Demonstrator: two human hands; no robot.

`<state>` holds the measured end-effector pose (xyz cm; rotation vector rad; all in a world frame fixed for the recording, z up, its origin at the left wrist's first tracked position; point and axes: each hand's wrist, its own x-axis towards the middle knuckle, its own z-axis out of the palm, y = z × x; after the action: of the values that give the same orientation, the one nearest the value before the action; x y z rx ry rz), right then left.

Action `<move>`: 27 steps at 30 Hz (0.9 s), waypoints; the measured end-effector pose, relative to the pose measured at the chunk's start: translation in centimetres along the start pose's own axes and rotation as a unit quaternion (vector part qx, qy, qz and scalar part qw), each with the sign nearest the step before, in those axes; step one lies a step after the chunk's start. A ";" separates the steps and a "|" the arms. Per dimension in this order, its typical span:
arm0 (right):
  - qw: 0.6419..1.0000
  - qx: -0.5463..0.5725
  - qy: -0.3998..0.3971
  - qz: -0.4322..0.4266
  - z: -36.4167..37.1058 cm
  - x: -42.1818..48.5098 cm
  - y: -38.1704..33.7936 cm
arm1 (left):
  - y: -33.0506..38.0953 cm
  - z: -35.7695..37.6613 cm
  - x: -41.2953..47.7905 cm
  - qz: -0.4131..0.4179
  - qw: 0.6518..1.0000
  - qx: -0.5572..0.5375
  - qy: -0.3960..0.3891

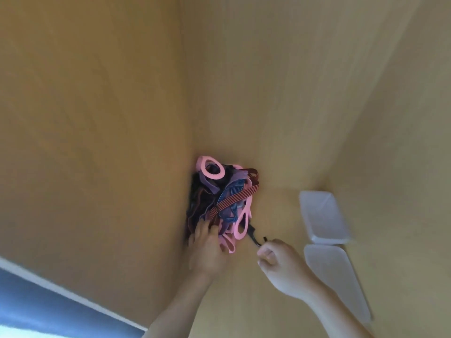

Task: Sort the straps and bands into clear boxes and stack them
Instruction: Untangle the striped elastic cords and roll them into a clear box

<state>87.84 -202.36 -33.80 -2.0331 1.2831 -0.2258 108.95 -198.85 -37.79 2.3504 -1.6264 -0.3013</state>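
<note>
A tangled pile of straps and bands (pixel 222 196) lies on the wooden table: pink loops, purple bands, blue striped and red striped elastic straps, dark ones on the left. My left hand (pixel 207 245) rests on the near edge of the pile, fingers pressed onto the bands. My right hand (pixel 278 262) is just right of the pile, its fingers pinched on a thin black strap (pixel 253 236) that leads out of the pile. Two clear boxes lie to the right, one farther (pixel 324 215) and one nearer (pixel 339 279).
The wooden table (pixel 97 118) stretches far to the left and back. Its white front edge (pixel 73 293) runs diagonally at the lower left, with blue floor (pixel 36 303) beyond it.
</note>
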 end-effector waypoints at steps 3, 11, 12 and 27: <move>1.000 0.007 0.008 0.013 0.1 0.6 0.1 | -1.1 1.5 -1.2 0.012 0.998 0.060 -0.026; 0.998 0.048 0.023 -0.016 1.4 3.3 -1.5 | -2.7 2.2 -4.5 0.083 0.995 -0.004 0.052; 0.997 0.058 0.038 -0.023 1.3 3.8 -1.9 | -2.6 2.0 -4.9 0.084 0.994 -0.023 0.067; 0.994 -0.050 0.053 -0.081 1.9 7.6 -4.8 | -3.4 -1.1 -12.2 -0.099 0.978 -0.182 0.030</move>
<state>95.96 -206.64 -33.72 -2.2404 1.2150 -0.3549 108.06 -186.15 -37.66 2.2119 -1.1903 -0.5145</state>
